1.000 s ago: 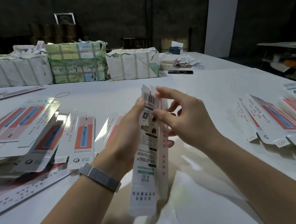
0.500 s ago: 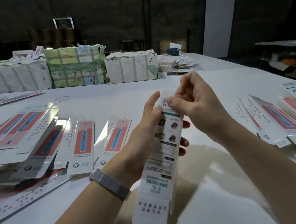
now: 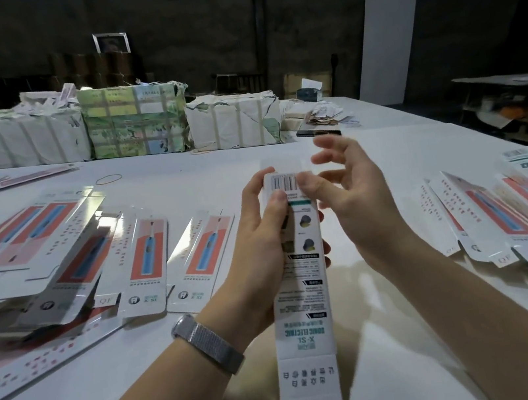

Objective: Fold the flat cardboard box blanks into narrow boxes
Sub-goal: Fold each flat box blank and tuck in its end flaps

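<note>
A narrow box [image 3: 298,284] is held up above the white table [image 3: 403,368], between the two forearms. Its long axis runs away from the person — the barcode end points toward the far side of the table, while the open flap end with the row of small icons hangs nearest the camera. The printed face is turned upward, its lettering upside down from this view.

The left hand [image 3: 263,245] grips the box along its upper half, thumb laid on the printed face just below the barcode, fingers wrapped round behind. The right hand [image 3: 352,199] touches the barcode end with its thumb only — its fingers are spread and loosely bent, closing on nothing. A metal mesh watch band [image 3: 207,343] sits on the left wrist.

Flat blanks [image 3: 149,270] lie overlapping on the table to the left, more blanks [image 3: 500,214] to the right. Wrapped bundles [image 3: 136,123] stand along the far edge.
</note>
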The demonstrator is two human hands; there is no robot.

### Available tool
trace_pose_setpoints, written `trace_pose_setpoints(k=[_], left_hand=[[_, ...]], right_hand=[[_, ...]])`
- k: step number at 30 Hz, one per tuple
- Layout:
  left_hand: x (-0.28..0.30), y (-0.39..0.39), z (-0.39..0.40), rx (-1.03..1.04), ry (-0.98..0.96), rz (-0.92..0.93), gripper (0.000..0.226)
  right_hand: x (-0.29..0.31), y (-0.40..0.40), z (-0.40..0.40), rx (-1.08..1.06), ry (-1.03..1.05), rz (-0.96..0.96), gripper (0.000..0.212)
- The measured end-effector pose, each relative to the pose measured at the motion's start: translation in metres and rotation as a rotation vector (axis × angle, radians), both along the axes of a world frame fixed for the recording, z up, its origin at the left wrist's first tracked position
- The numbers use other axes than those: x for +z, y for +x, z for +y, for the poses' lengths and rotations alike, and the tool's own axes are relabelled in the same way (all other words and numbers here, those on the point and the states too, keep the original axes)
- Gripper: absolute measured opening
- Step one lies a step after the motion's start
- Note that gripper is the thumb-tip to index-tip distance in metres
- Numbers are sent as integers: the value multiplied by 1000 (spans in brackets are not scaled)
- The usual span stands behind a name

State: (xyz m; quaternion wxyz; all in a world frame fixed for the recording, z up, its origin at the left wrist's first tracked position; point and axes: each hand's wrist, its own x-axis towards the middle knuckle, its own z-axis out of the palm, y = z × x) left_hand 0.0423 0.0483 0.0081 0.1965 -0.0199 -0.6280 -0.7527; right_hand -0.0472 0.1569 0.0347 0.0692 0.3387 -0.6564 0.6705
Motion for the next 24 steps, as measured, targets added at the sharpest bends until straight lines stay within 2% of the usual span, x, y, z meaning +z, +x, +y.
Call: trace_pose_setpoints(k=[4,10,16,20,24], left_hand=[[-1,0,-1,30,-2,4,27],[-3,0,-3,18,-31,7,27],[-3,0,-2,13,-77,-5,28],[-2,1,-1,17,-75,-6,31],[-3,3,3,-4,-2,-21,42]], right_hand=[[-8,1,-6,197,11,-187,30],[-10,7,-6,236,25,-142,20],[-10,7,-4,242,4,-122,28],[-9,3,-3,235,-58,-123,14],[-7,1,-2,253,-90,-167,21]])
